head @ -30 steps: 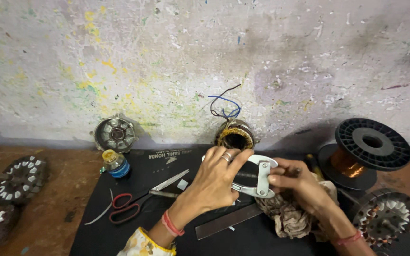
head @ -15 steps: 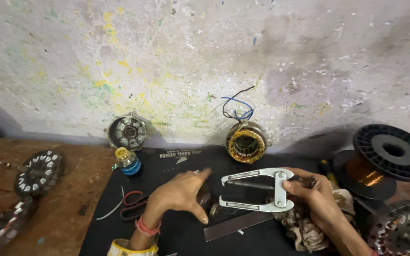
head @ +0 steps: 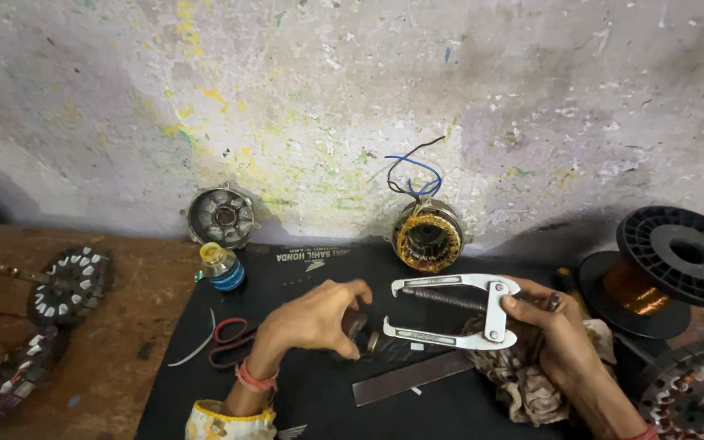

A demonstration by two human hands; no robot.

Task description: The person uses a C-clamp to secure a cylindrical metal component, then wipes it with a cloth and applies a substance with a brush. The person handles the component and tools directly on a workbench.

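My right hand (head: 552,334) grips the head end of a silver two-jaw puller (head: 450,310), which lies level above the black mat (head: 319,399) with its jaws pointing left. At the jaw tips, my left hand (head: 311,318) curls its fingers around a small dark round part (head: 360,327). Most of that part is hidden by my fingers. A threaded screw runs between the puller's arms.
A copper-wound stator (head: 427,238) with loose wires leans on the wall. Nearby are a metal end cover (head: 222,216), a small bottle (head: 222,267), red-handled scissors (head: 230,338), a flat metal strip (head: 413,377), a rag (head: 519,387), a copper wire spool (head: 666,261) and toothed stators (head: 71,281).
The puller has swung from upright to level, jaws to the left. My left hand left the puller's body and now closes on the dark part at the jaw tips.
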